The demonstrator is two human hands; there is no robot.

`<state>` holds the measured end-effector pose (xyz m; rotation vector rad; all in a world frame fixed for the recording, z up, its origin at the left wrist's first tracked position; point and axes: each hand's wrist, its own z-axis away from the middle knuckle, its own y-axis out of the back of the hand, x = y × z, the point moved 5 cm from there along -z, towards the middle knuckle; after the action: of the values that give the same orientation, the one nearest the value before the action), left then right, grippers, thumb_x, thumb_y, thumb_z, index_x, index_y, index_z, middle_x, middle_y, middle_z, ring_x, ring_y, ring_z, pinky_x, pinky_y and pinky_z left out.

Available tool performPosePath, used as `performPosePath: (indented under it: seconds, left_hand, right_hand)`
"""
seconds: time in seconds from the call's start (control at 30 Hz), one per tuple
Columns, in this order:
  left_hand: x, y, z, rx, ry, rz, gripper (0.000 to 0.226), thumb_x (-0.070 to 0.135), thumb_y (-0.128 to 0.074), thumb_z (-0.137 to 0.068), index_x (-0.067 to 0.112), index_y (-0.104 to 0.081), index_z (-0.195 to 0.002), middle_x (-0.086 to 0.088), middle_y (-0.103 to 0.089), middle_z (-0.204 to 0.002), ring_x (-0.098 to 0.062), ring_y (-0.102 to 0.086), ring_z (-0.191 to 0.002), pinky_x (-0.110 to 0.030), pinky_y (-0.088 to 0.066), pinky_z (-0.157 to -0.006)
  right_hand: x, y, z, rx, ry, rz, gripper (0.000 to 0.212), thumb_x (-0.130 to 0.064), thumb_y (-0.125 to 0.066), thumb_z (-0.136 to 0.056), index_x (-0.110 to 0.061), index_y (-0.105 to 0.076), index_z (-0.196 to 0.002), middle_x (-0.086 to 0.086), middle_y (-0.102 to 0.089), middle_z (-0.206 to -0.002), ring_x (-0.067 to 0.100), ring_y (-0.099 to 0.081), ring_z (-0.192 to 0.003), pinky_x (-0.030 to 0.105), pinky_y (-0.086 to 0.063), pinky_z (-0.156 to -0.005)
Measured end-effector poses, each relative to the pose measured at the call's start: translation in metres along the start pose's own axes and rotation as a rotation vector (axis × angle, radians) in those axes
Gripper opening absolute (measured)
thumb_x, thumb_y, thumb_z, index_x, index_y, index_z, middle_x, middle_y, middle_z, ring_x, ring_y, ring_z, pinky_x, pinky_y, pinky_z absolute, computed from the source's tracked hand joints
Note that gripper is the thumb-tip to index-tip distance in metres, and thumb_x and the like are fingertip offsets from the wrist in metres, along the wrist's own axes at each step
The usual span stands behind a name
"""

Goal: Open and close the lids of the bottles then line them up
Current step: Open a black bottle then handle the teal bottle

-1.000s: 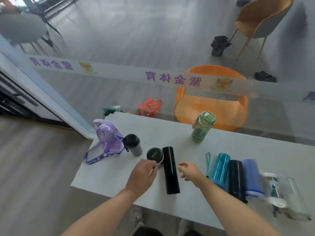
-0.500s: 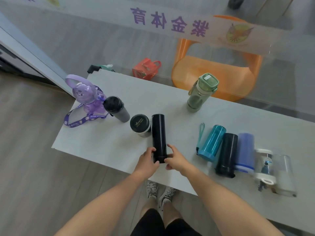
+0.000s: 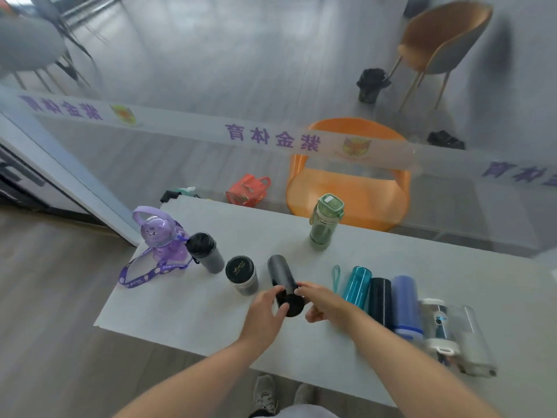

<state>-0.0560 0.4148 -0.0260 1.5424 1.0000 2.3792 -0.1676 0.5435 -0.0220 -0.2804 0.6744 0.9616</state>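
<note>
A tall black flask [image 3: 281,274] is tilted up off the white table [image 3: 187,303], its near end held between both hands. My left hand [image 3: 266,309] grips that end from the left and my right hand [image 3: 319,300] from the right. To the right, a row of bottles lies on its side: teal [image 3: 357,285], black [image 3: 380,298], blue [image 3: 407,306] and a clear one with a white lid [image 3: 452,333]. Left of the flask stand a short black-lidded cup [image 3: 242,274], a grey tumbler [image 3: 206,251] and a purple cat bottle [image 3: 159,238]. A green bottle [image 3: 325,226] stands farther back.
A glass partition with a printed band rises just behind the table. Beyond it are an orange chair [image 3: 349,188], a red bag [image 3: 248,190] and a tan chair [image 3: 443,40]. The table's near edge runs just above my feet [image 3: 280,396]. The purple lanyard [image 3: 135,274] trails toward the left edge.
A second ago the flask lay flat with my hands beside it. Both hands closed on its near end and lifted it into a tilt. The camera view also swung up.
</note>
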Motion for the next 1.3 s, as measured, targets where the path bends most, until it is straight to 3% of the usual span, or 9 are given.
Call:
performPosePath:
  seconds: [0.2, 0.37, 0.47, 0.67, 0.8, 0.97, 1.13, 1.2, 1.3]
  left_hand:
    - [0.039, 0.033, -0.036, 0.063, -0.084, -0.046, 0.034, 0.029, -0.052, -0.097, 0.035, -0.046, -0.13, 0.001, -0.058, -0.116, -0.014, -0.055, -0.104, -0.035, -0.047, -0.094]
    - [0.061, 0.045, -0.074, 0.018, -0.255, -0.501, 0.04, 0.032, -0.041, -0.101, 0.03, -0.04, -0.141, -0.003, -0.044, -0.144, -0.029, -0.042, -0.122, -0.041, -0.043, -0.099]
    - [0.064, 0.048, -0.085, 0.015, -0.293, -0.723, 0.042, 0.033, -0.04, -0.098, 0.027, -0.036, -0.139, -0.004, -0.033, -0.151, -0.032, -0.034, -0.128, -0.043, -0.043, -0.098]
    - [0.066, 0.043, -0.089, -0.016, -0.337, -0.883, 0.053, 0.031, -0.039, -0.094, 0.018, -0.027, -0.144, -0.003, -0.024, -0.156, -0.034, -0.026, -0.134, -0.042, -0.037, -0.102]
    - [0.073, 0.033, -0.08, -0.008, -0.372, -0.896, 0.055, 0.033, -0.041, -0.092, 0.02, -0.028, -0.144, -0.01, -0.026, -0.155, -0.038, -0.021, -0.138, -0.048, -0.027, -0.111]
    - [0.077, -0.019, -0.051, -0.12, -0.664, -0.74, 0.038, 0.026, -0.046, -0.09, 0.021, -0.047, -0.128, -0.002, -0.048, -0.139, -0.03, -0.038, -0.13, -0.042, -0.038, -0.105]
    - [0.048, -0.08, -0.035, -0.313, -0.447, -0.569, 0.038, 0.032, -0.044, -0.097, 0.026, -0.046, -0.134, 0.005, -0.049, -0.138, -0.021, -0.04, -0.124, -0.036, -0.039, -0.104]
    - [0.033, -0.108, -0.034, -0.371, -0.304, -0.475, 0.041, 0.034, -0.045, -0.097, 0.028, -0.042, -0.138, 0.007, -0.047, -0.141, -0.018, -0.038, -0.126, -0.034, -0.038, -0.106]
    - [0.02, -0.151, -0.04, -0.408, -0.189, -0.34, 0.048, 0.03, -0.051, -0.095, 0.029, -0.039, -0.141, 0.006, -0.051, -0.137, -0.018, -0.039, -0.125, -0.033, -0.042, -0.101]
  right_hand:
    - [-0.041, 0.01, 0.006, 0.031, 0.107, -0.084, 0.033, -0.045, -0.051, -0.095, -0.036, -0.062, -0.125, 0.012, -0.064, -0.119, 0.018, -0.06, -0.071, 0.031, -0.059, -0.081]
    - [-0.055, 0.011, -0.001, 0.098, 0.141, -0.198, 0.049, -0.041, -0.057, -0.091, -0.041, -0.047, -0.139, -0.002, -0.061, -0.126, 0.019, -0.07, -0.078, 0.035, -0.059, -0.085]
    - [-0.048, 0.021, -0.006, 0.215, 0.109, -0.155, 0.051, -0.031, -0.055, -0.095, -0.031, -0.046, -0.145, 0.002, -0.06, -0.128, 0.019, -0.072, -0.08, 0.035, -0.06, -0.082]
    - [0.001, 0.049, 0.008, 0.363, 0.008, -0.142, 0.041, -0.018, -0.047, -0.099, -0.015, -0.051, -0.14, 0.007, -0.061, -0.12, 0.022, -0.07, -0.081, 0.031, -0.056, -0.072]
    - [0.038, 0.063, 0.023, 0.502, -0.077, -0.171, 0.038, -0.01, -0.048, -0.098, -0.008, -0.055, -0.136, 0.011, -0.061, -0.11, 0.02, -0.062, -0.064, 0.023, -0.05, -0.053]
    - [0.077, 0.068, 0.034, 0.573, -0.092, -0.044, 0.043, -0.008, -0.05, -0.097, -0.007, -0.052, -0.139, 0.013, -0.057, -0.122, 0.023, -0.063, -0.07, 0.024, -0.048, -0.055]
    - [0.102, 0.073, 0.028, 0.566, -0.087, 0.213, 0.059, -0.013, -0.056, -0.096, -0.016, -0.038, -0.152, 0.009, -0.058, -0.133, 0.026, -0.068, -0.104, 0.04, -0.056, -0.094]
    - [0.11, 0.076, 0.016, 0.545, -0.105, 0.325, 0.067, -0.014, -0.056, -0.095, -0.021, -0.029, -0.156, 0.009, -0.054, -0.138, 0.026, -0.063, -0.115, 0.041, -0.053, -0.099]
    - [0.122, 0.081, -0.006, 0.493, -0.105, 0.395, 0.076, -0.011, -0.056, -0.094, -0.032, -0.018, -0.156, 0.008, -0.056, -0.134, 0.025, -0.064, -0.11, 0.041, -0.055, -0.095]
